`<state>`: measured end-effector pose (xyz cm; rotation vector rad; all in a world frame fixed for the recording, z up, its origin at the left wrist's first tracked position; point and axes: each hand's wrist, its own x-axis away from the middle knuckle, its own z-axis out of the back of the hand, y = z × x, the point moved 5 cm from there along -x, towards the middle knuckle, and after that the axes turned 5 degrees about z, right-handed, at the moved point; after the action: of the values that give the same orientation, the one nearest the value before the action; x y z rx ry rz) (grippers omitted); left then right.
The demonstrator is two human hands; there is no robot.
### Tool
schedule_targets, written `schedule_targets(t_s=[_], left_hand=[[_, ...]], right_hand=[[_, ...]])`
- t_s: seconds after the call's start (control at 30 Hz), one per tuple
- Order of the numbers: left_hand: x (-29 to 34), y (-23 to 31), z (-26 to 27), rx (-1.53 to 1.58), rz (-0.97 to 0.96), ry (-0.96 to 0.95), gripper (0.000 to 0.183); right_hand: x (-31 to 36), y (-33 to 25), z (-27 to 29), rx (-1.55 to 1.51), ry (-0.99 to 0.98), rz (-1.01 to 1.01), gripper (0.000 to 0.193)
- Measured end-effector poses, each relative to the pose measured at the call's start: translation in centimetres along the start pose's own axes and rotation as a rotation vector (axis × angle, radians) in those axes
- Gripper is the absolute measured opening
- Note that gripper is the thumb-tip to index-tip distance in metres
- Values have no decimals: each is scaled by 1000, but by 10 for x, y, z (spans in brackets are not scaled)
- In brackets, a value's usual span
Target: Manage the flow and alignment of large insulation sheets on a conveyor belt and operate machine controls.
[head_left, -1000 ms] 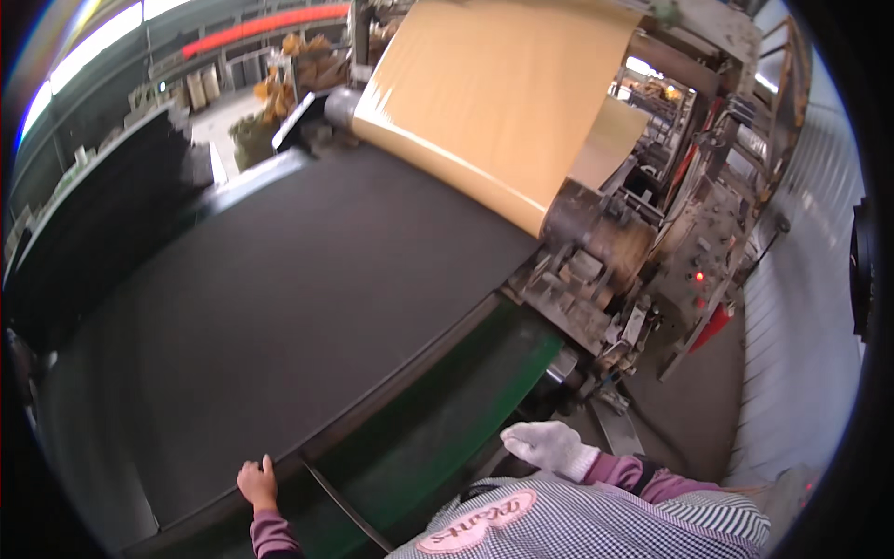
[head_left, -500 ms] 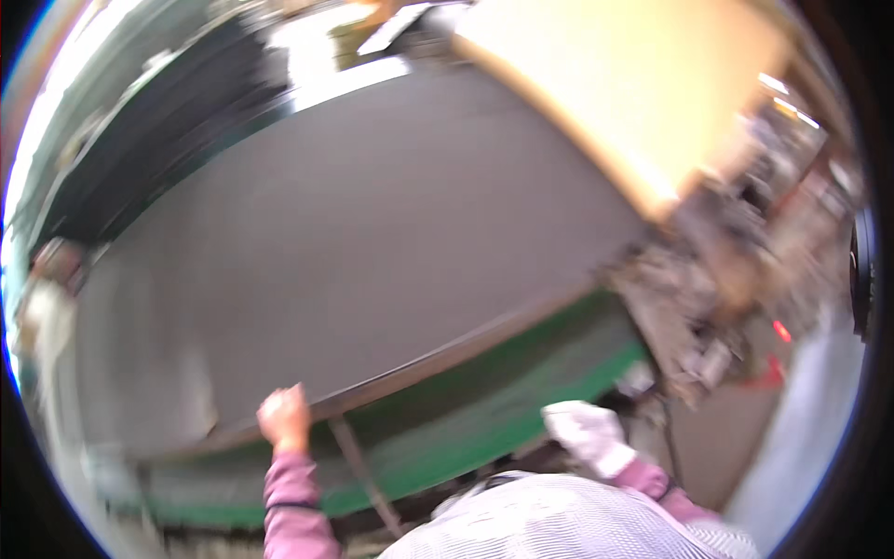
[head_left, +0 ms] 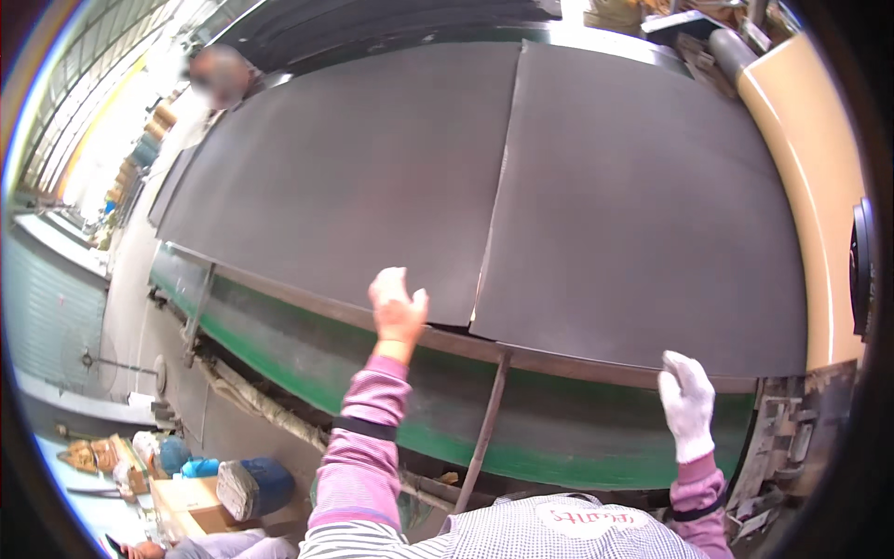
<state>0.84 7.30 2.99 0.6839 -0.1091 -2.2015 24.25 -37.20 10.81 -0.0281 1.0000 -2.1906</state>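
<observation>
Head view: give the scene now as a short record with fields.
Bare left hand: open, over near edge of left flat dark-grey sheet; contact unclear
White-gloved right hand: at near edge of right flat dark-grey sheet; contact unclear
Sheets: side by side, divided by a seam
Below: dark belt with green edge
Far right: glossy tan sheet

Wears mauve sleeves (head_left: 358, 475) with dark bands (head_left: 365, 428), white knitted glove (head_left: 689, 427) on right hand (head_left: 686, 401), and fine-checked garment (head_left: 489, 533) bearing pale patch (head_left: 582, 532) with red lettering (head_left: 591, 516).
</observation>
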Motion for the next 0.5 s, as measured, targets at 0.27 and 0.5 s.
schedule_targets(t_s=[0.27,0.5], left_hand=[[-21,-58,-44,-261,289,-406,78],[35,46,-55,74,16,-477,58]], right_hand=[[-59,11,-101,202,-236,57,43],[-76,-3,-135,335,-365,117,57]])
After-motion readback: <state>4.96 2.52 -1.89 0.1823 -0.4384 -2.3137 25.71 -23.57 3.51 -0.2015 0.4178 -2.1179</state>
